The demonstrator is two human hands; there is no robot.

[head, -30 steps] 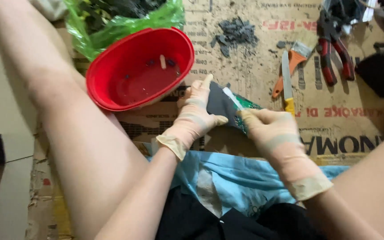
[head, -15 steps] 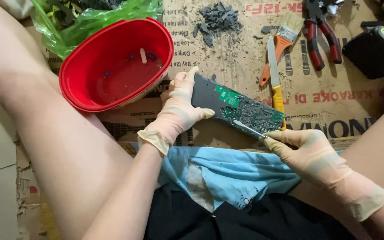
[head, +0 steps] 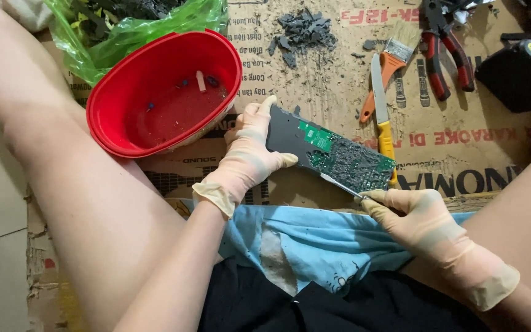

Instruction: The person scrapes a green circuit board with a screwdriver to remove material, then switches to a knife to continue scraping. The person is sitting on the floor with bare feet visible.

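My left hand, in a pale rubber glove, grips the left end of a long green circuit board held tilted above the cardboard. My gloved right hand holds a thin metal tool whose tip touches the board's lower edge. The board is dark grey at its left part and green with small components toward the right.
A red plastic bowl with a few small bits stands at the left, a green bag behind it. On the cardboard lie a yellow-handled knife, a paintbrush, red pliers, a grey debris pile and a black-yellow power tool.
The board has turned from edge-on between both hands to lying flat and long. My right hand has drawn back to the lower right with the thin tool against the board's edge.
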